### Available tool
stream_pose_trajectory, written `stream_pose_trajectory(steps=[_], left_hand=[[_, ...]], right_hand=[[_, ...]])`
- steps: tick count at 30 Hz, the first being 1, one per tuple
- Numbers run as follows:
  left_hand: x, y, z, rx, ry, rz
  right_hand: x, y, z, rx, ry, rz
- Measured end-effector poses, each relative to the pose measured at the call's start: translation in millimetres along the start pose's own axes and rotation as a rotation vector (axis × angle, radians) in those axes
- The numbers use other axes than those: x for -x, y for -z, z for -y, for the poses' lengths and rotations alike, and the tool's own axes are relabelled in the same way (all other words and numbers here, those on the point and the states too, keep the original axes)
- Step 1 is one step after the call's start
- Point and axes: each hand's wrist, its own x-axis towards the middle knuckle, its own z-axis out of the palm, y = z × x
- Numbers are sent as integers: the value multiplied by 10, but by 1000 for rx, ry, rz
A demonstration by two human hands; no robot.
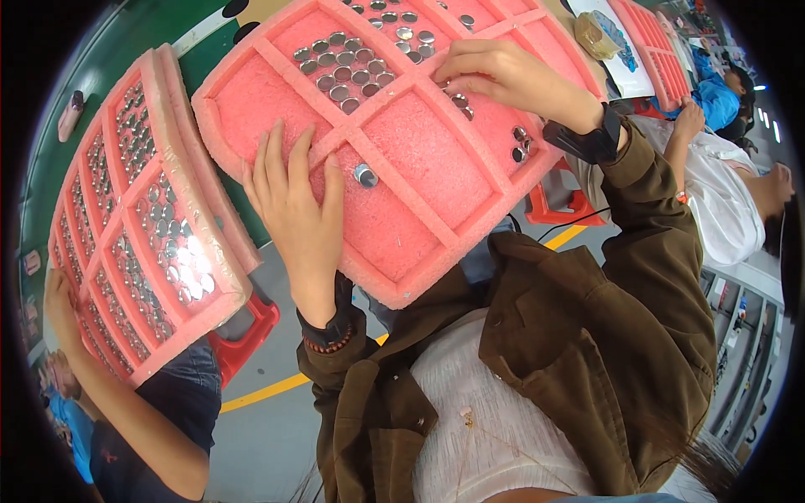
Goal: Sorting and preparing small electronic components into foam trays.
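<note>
A pink foam tray [432, 180] with divided compartments lies before me. My left hand [298, 205] rests on its left part, fingers spread and holding nothing. By the left thumb sits a single small round piece [366, 175], silver with some blue and a dark centre. My right hand [495, 75] reaches over a compartment farther right, its fingers bent together low over small round silver discs [461, 102]; what the fingertips hold, if anything, is hidden. Many more silver discs [344, 71] lie in the far middle compartment, and a few others [520, 144] near the right edge.
At left, a second pink foam tray [155, 155] full of silver discs has another person's hand [60, 306] at its near edge. A plastic-wrapped container [599, 35] and another pink tray [650, 50] stand at far right, near a person in white [713, 193]. Red stools [247, 335] stand below.
</note>
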Motion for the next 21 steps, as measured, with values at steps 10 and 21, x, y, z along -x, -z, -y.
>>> stream_pose_trajectory(steps=[10, 21], left_hand=[[-4, -5, -1, 2, 13, 0], [0, -8, 9, 10, 8, -10]], right_hand=[[-74, 70, -7, -50, -38, -14], [51, 32, 132, -106, -63, 135]])
